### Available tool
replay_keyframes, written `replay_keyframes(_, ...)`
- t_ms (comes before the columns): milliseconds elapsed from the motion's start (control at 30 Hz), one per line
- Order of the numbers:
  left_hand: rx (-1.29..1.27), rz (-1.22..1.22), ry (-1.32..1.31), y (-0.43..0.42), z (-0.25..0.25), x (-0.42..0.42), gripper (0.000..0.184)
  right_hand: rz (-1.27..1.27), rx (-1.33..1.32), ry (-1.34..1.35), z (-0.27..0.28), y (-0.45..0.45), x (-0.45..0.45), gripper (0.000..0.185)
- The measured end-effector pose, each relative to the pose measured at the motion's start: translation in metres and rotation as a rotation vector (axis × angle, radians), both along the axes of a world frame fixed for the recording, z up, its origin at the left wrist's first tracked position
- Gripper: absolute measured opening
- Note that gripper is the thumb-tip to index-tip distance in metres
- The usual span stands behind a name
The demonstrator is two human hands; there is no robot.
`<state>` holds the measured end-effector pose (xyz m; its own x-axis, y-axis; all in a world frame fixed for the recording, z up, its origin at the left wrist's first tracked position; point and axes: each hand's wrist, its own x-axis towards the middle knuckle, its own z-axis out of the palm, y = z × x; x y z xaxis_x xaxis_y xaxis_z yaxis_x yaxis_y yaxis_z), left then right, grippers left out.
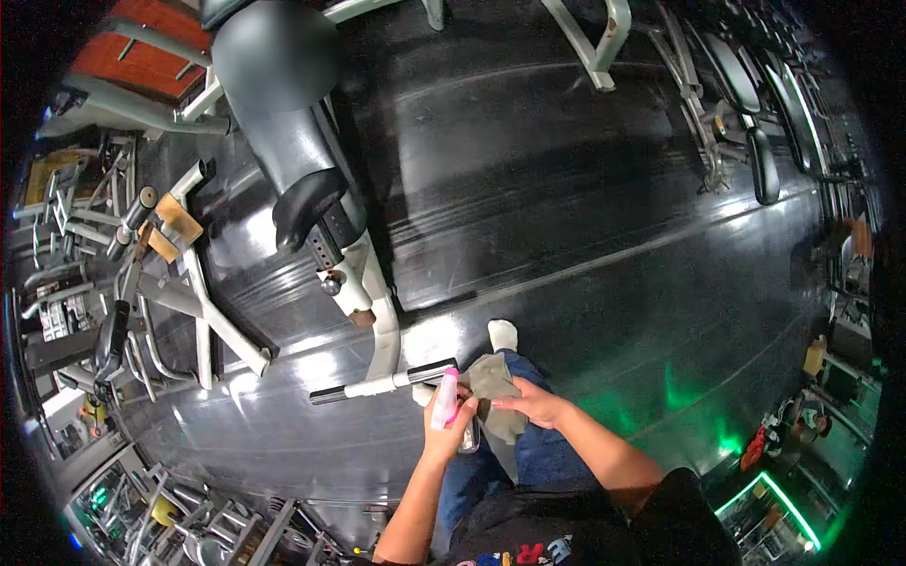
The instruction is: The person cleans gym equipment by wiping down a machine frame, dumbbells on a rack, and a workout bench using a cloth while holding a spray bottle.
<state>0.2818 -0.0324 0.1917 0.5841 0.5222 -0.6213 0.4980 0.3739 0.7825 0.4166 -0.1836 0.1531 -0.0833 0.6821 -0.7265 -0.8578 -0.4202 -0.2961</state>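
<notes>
My left hand point(445, 438) is closed around a spray bottle with a white and pink spray head point(446, 401). Part of a clear body shows below the fingers. Close beside it, my right hand point(536, 406) pinches the edge of a grey-beige cloth point(491, 379), which hangs down in front of my legs. The cloth's near edge reaches my left fingers; whether they grip it too, I cannot tell. Just beyond my hands is the white foot bar point(377, 385) of a padded bench point(283, 141).
White-framed gym machines point(203, 307) stand along the left, with more equipment at the lower left. Black benches point(731, 75) line the upper right. Dark, shiny flooring point(557, 208) lies ahead. A green-lit frame point(788, 509) is at the lower right.
</notes>
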Motion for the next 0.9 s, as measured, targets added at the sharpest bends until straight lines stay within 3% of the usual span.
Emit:
replay_keyframes(233, 0.093, 0.056, 0.039, 0.002, -0.007, -0.003, 0.033, 0.088, -0.146, -0.156, -0.016, 0.019, 0.020, 0.047)
replay_keyframes(433, 0.163, 0.186, 0.013, 0.015, -0.023, -0.026, 0.039, 0.122, -0.109, -0.229, -0.021, 0.047, 0.006, 0.045)
replay_keyframes(700, 0.049, 0.453, 0.006, 0.040, -0.022, -0.064, 0.022, 0.299, -0.079, -0.311, -0.013, 0.103, -0.020, 0.046)
replay_keyframes(900, 0.087, 0.443, 0.014, 0.062, -0.019, -0.085, 0.020, 0.334, -0.095, -0.382, -0.005, 0.134, -0.043, 0.048)
